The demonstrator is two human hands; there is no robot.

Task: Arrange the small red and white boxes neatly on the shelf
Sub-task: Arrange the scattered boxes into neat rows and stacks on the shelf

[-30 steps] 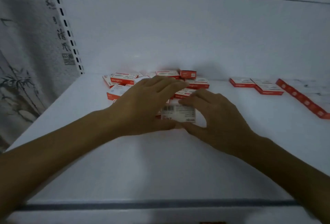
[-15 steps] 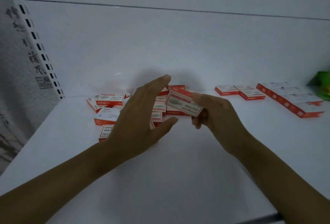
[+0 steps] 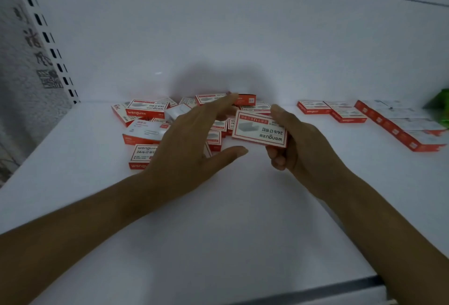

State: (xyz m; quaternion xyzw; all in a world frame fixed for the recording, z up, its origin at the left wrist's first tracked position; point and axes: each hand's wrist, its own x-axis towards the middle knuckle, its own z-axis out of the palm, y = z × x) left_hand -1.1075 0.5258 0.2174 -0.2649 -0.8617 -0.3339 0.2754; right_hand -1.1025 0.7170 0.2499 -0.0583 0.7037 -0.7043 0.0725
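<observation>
While the right hand (image 3: 298,144) pinches 1 box (image 3: 260,132) above the shelf (image 3: 243,219), likely to take it to the neat row (image 3: 398,124), the left hand (image 3: 192,144) hangs spread and empty over the pile (image 3: 150,119).

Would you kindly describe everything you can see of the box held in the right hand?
The box is small, flat and rectangular, apparently cardboard, with a white top face framed in red. Its print, "wengu" and "24/6", reads upside down to the camera, beside a grey picture. It looks closed. The right hand holds it above the shelf, tilted, thumb on the far edge, fingers beneath. The left hand is open beside it, not touching.
</observation>
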